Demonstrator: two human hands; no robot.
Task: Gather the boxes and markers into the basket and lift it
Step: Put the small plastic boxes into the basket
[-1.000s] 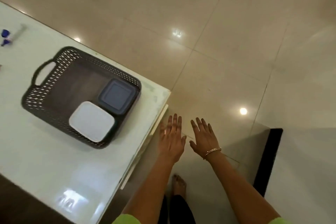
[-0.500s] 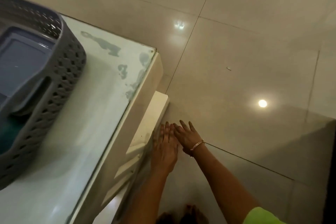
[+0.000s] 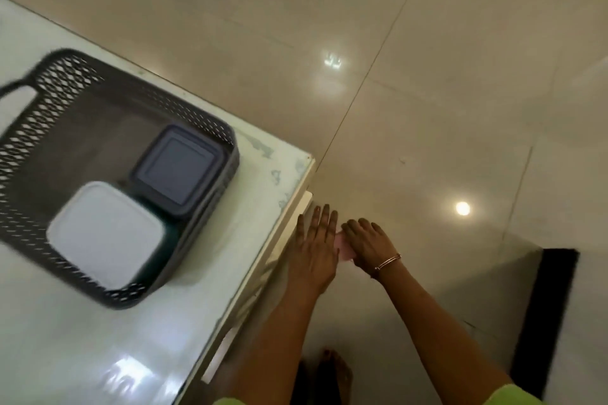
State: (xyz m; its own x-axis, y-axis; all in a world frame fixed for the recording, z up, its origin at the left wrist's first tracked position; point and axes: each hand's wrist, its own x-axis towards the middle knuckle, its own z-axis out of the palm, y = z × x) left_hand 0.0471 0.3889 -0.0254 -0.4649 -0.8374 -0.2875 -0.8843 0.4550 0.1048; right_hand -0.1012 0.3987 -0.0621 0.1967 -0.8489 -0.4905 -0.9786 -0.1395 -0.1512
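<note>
A dark grey perforated basket (image 3: 75,76) stands on the white table (image 3: 82,339) near its right corner. Inside it lie a box with a grey lid (image 3: 179,171) and a box with a white lid (image 3: 105,233), side by side. Beyond the table's right edge and lower than its top, my left hand (image 3: 312,250) and my right hand (image 3: 368,243) are close together. A small pink box (image 3: 342,245) shows between them, mostly hidden. My left fingers are straight against it and my right fingers curl over it. No markers are in view.
A white ledge (image 3: 297,220) runs under the table's edge just left of my hands. The floor is glossy beige tile. A black object (image 3: 546,316) stands on the floor at the right. My bare foot (image 3: 332,375) is below my arms.
My view has swung back over the basket. My hands have come together beside the table's edge, and a pink box now shows between them.
</note>
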